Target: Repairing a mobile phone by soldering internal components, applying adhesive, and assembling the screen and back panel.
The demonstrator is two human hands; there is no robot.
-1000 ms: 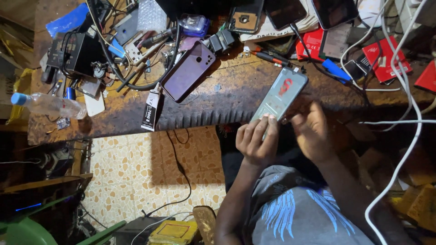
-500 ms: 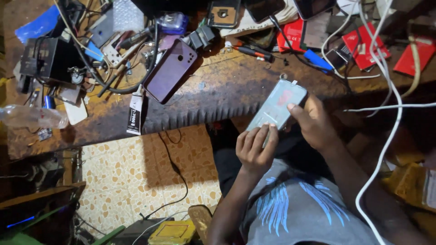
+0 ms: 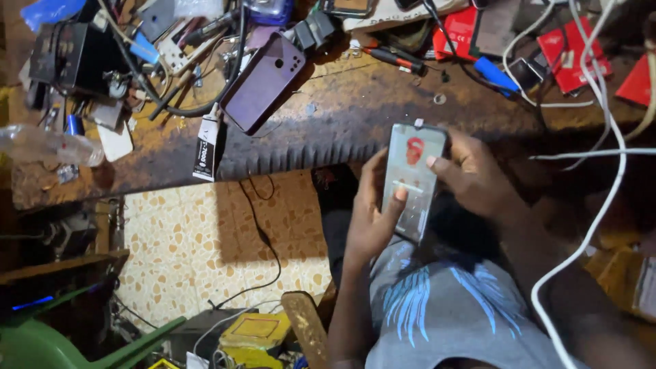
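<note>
Where the picture is widest, a worn wooden workbench [image 3: 355,116] runs across the top, littered with tools, cables and parts, and below it a tiled floor [image 3: 205,232] with a yellow-brown pattern shows on the left. The person sits at the bench edge in a grey shirt [image 3: 451,307] printed with pale blue wings. A white cable [image 3: 601,205] loops down the right side, past red boxes [image 3: 567,48] at the back of the bench. On the bench top lies a purple phone [image 3: 263,82], back up, near a small black-and-white tube [image 3: 205,147] that hangs at the bench edge, and a clear plastic bottle [image 3: 48,143] rests at the far left.

Just in front of the bench edge, above the lap, a grey smartphone [image 3: 413,181] is held between both hands, its screen lit with a red figure near the top. The left hand [image 3: 372,212] cups its lower left side, fingers curled behind it and the thumb laid across the screen. The right hand [image 3: 475,174] grips the upper right edge, its thumb pressed on the screen's side near the red figure.
</note>
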